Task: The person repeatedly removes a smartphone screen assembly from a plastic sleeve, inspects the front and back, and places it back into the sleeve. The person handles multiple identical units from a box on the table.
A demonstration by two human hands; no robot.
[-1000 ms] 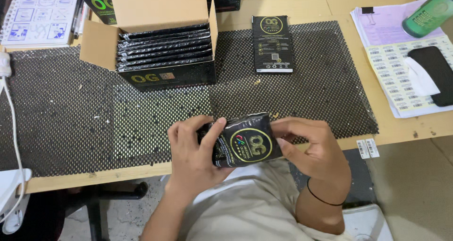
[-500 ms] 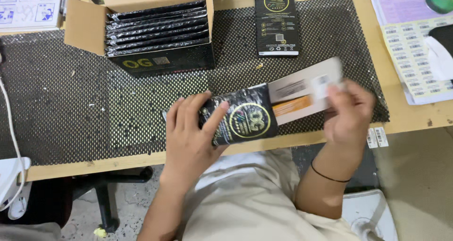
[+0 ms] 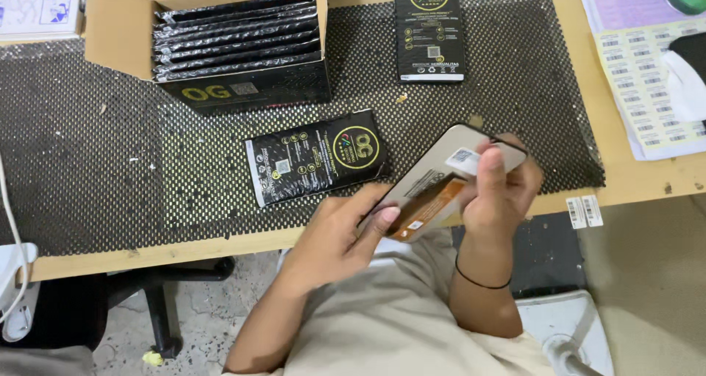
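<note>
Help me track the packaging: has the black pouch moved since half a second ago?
Yes. The black pouch has left the left hand and now lies flat on the mesh mat, nearer the cardboard box.

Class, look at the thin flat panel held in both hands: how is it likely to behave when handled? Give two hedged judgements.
The panel is probably stiff: it spans between the left hand and right hand without sagging. It looks thin, with an orange strip on its back, so likely light but fragile; gripping by the edges seems wise.
</note>
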